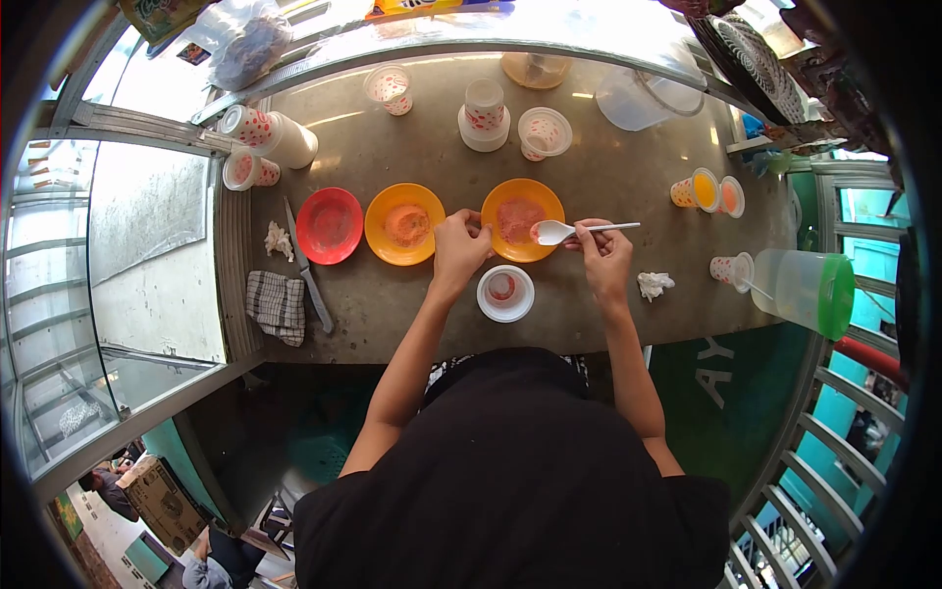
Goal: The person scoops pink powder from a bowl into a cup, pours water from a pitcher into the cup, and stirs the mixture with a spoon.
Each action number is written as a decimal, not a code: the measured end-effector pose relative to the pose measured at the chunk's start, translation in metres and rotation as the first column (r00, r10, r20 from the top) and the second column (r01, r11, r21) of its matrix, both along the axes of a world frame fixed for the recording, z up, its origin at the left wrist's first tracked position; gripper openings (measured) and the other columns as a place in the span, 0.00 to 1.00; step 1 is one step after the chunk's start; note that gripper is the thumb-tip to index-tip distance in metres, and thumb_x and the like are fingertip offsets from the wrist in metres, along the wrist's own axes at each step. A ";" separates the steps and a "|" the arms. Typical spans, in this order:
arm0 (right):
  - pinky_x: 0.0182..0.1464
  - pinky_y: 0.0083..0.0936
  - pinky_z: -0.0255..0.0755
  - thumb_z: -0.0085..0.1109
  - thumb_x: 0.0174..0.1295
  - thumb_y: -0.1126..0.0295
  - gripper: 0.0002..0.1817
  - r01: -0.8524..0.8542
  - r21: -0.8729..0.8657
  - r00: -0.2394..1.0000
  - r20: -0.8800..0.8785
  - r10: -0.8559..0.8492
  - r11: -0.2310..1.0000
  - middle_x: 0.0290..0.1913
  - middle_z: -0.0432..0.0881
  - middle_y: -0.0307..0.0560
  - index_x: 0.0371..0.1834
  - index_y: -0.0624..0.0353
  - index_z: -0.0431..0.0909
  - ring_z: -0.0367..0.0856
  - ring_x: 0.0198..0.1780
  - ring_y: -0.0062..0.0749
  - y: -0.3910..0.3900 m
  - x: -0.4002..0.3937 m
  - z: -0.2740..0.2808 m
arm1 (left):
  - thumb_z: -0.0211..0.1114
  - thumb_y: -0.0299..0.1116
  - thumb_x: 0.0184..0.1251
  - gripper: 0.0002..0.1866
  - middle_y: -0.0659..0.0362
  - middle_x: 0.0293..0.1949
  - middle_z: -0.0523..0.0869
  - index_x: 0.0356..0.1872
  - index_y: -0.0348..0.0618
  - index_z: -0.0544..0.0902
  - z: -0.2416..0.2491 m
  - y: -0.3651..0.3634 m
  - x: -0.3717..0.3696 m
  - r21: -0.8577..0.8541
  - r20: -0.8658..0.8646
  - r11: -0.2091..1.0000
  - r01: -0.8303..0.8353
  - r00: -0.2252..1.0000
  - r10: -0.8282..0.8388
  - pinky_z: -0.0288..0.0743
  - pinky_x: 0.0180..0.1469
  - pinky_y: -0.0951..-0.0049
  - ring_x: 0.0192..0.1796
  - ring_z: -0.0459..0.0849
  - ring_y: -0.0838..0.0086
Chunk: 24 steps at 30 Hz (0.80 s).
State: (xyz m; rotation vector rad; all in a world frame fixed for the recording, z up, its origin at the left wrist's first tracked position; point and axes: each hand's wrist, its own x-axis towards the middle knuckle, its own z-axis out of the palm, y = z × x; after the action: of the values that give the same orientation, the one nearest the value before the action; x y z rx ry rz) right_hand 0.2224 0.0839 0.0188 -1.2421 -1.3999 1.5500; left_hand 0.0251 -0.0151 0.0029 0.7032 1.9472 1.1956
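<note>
A white spoon (pixel 553 233) reaches in from the right over a yellow plate (pixel 523 185) of pink powder (pixel 517 212) on a grey bench (pixel 392 319). The right hand (pixel 606 257) grasps the spoon by its handle, fingertips pinched close behind the bowl. The spoon's long axis runs left to right, almost level with the bench's near edge; its bowl points left, over the plate's right side, and its handle end juts out to the right beyond the fingers.

The left hand (pixel 459 250) sits at the same plate's left side, fingers curled by the rim; whether it grips the plate cannot be told. A second yellow plate (pixel 377 240), with orange powder (pixel 407 226), lies just to its left.

A white cup (pixel 487 297), some pink inside, stands just on the near side of the powder plate, between the two forearms. From the right hand it lies to the left and slightly nearer the wearer; from the spoon's bowl, near and left.
</note>
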 end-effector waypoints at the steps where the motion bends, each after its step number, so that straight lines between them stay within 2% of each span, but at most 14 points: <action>1: 0.42 0.23 0.86 0.59 0.71 0.79 0.05 -0.022 -0.018 0.999 -0.040 0.021 1.000 0.36 0.87 0.50 0.44 0.71 0.81 0.88 0.37 0.28 -0.001 0.000 0.007 | 0.66 0.26 0.64 0.14 0.47 0.24 0.89 0.44 0.22 0.84 0.001 0.000 -0.001 -0.020 0.006 1.000 0.018 1.000 -0.018 0.81 0.28 0.75 0.24 0.90 0.70; 3: 0.43 0.23 0.86 0.59 0.71 0.79 0.05 -0.045 -0.038 0.996 -0.079 0.042 0.998 0.37 0.87 0.49 0.44 0.71 0.81 0.88 0.38 0.28 -0.005 -0.001 0.024 | 0.66 0.27 0.65 0.15 0.47 0.26 0.90 0.47 0.22 0.83 0.001 0.000 -0.002 -0.043 0.013 0.998 0.036 0.999 -0.036 0.81 0.28 0.77 0.25 0.91 0.71; 5: 0.46 0.23 0.85 0.60 0.70 0.79 0.05 -0.139 0.005 0.978 -0.154 0.138 0.990 0.39 0.87 0.48 0.45 0.70 0.81 0.88 0.39 0.28 -0.012 0.000 0.044 | 0.66 0.27 0.65 0.15 0.47 0.26 0.90 0.46 0.22 0.84 0.001 0.000 -0.002 -0.059 0.014 0.997 0.043 0.999 -0.042 0.81 0.28 0.76 0.25 0.91 0.71; 6: 0.46 0.23 0.85 0.60 0.70 0.79 0.05 -0.139 0.003 0.979 -0.153 0.138 0.990 0.39 0.87 0.48 0.45 0.70 0.81 0.88 0.39 0.28 -0.016 0.001 0.052 | 0.66 0.27 0.65 0.15 0.47 0.26 0.90 0.46 0.22 0.84 0.001 0.000 -0.002 -0.061 0.015 0.997 0.043 0.999 -0.043 0.81 0.28 0.76 0.25 0.91 0.71; 8: 0.46 0.24 0.83 0.61 0.69 0.80 0.05 -0.275 0.128 0.945 -0.145 0.292 0.953 0.40 0.87 0.46 0.46 0.68 0.81 0.88 0.42 0.28 -0.024 0.005 0.067 | 0.66 0.27 0.65 0.15 0.47 0.26 0.90 0.46 0.22 0.83 0.001 0.001 -0.003 -0.062 0.040 0.998 0.027 0.999 -0.025 0.81 0.28 0.77 0.25 0.91 0.71; 10: 0.50 0.26 0.82 0.61 0.67 0.83 0.06 -0.338 0.095 0.935 -0.077 0.346 0.936 0.43 0.88 0.49 0.45 0.68 0.82 0.88 0.44 0.31 -0.032 0.008 0.080 | 0.66 0.27 0.65 0.15 0.47 0.26 0.90 0.46 0.22 0.83 0.001 0.000 -0.003 -0.066 0.033 0.997 0.030 0.999 -0.028 0.82 0.28 0.77 0.25 0.91 0.71; 11: 0.52 0.27 0.82 0.62 0.65 0.85 0.07 -0.493 0.256 0.868 0.070 0.492 0.832 0.44 0.88 0.50 0.45 0.68 0.83 0.88 0.46 0.33 -0.034 0.008 0.082 | 0.66 0.27 0.65 0.15 0.47 0.26 0.90 0.46 0.22 0.83 0.001 0.001 -0.002 -0.069 0.026 0.997 0.033 0.999 -0.031 0.82 0.28 0.77 0.25 0.91 0.71; 12: 0.53 0.28 0.81 0.62 0.62 0.87 0.09 -0.635 0.380 0.770 0.238 0.592 0.673 0.45 0.88 0.51 0.45 0.68 0.83 0.89 0.48 0.35 -0.035 0.009 0.082 | 0.66 0.27 0.65 0.15 0.47 0.26 0.90 0.46 0.22 0.83 0.003 0.001 -0.002 -0.069 0.027 0.997 0.036 0.999 -0.034 0.82 0.28 0.77 0.25 0.91 0.71; 14: 0.55 0.30 0.81 0.63 0.58 0.89 0.12 -0.640 0.351 0.764 0.201 0.613 0.683 0.46 0.89 0.51 0.44 0.68 0.84 0.88 0.51 0.39 -0.036 0.008 0.079 | 0.66 0.26 0.65 0.14 0.47 0.26 0.90 0.46 0.23 0.83 0.007 0.002 -0.002 -0.078 0.011 0.996 0.044 0.999 -0.043 0.82 0.28 0.77 0.25 0.91 0.71; 17: 0.54 0.26 0.80 0.63 0.61 0.87 0.10 -0.588 0.400 0.798 0.147 0.584 0.703 0.45 0.89 0.50 0.45 0.67 0.84 0.88 0.52 0.33 -0.032 0.007 0.075 | 0.66 0.26 0.65 0.14 0.48 0.26 0.90 0.46 0.22 0.83 0.008 0.002 -0.003 -0.076 0.013 0.996 0.052 0.999 -0.052 0.82 0.28 0.77 0.25 0.91 0.71; 19: 0.50 0.20 0.79 0.62 0.65 0.85 0.08 -0.416 0.336 0.905 0.061 0.421 0.845 0.44 0.89 0.46 0.45 0.67 0.84 0.86 0.48 0.24 -0.030 0.009 0.071 | 0.66 0.26 0.65 0.14 0.48 0.26 0.90 0.46 0.22 0.83 0.005 0.001 -0.003 -0.072 0.011 0.996 0.050 0.999 -0.049 0.82 0.28 0.77 0.25 0.90 0.72; 20: 0.50 0.20 0.79 0.62 0.65 0.85 0.08 -0.414 0.337 0.906 0.062 0.419 0.846 0.44 0.89 0.46 0.45 0.67 0.84 0.86 0.48 0.24 -0.026 0.010 0.068 | 0.66 0.26 0.65 0.14 0.48 0.26 0.90 0.46 0.22 0.83 0.004 0.001 -0.003 -0.070 0.010 0.996 0.046 0.999 -0.045 0.81 0.28 0.77 0.25 0.90 0.72; 22: 0.47 0.14 0.76 0.61 0.68 0.82 0.06 -0.302 0.312 0.946 0.213 0.243 0.901 0.42 0.88 0.43 0.46 0.66 0.83 0.84 0.45 0.17 -0.012 0.009 0.058 | 0.66 0.26 0.65 0.14 0.48 0.26 0.90 0.46 0.22 0.83 0.003 0.001 -0.002 -0.073 0.025 0.996 0.044 0.999 -0.042 0.81 0.28 0.77 0.25 0.90 0.72; 24: 0.44 0.13 0.74 0.62 0.68 0.83 0.07 -0.250 0.374 0.967 0.151 0.208 0.893 0.41 0.88 0.42 0.46 0.67 0.84 0.83 0.41 0.16 -0.003 0.003 0.047 | 0.66 0.26 0.65 0.14 0.48 0.26 0.90 0.46 0.22 0.83 0.003 0.001 -0.002 -0.074 0.039 0.996 0.039 0.999 -0.036 0.82 0.28 0.77 0.25 0.90 0.72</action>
State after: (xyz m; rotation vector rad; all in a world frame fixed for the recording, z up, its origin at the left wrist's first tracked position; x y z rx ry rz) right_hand 0.2252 0.0804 0.0660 -0.9517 -1.8753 1.2759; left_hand 0.0228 -0.0139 0.0061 0.6710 1.9292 1.0993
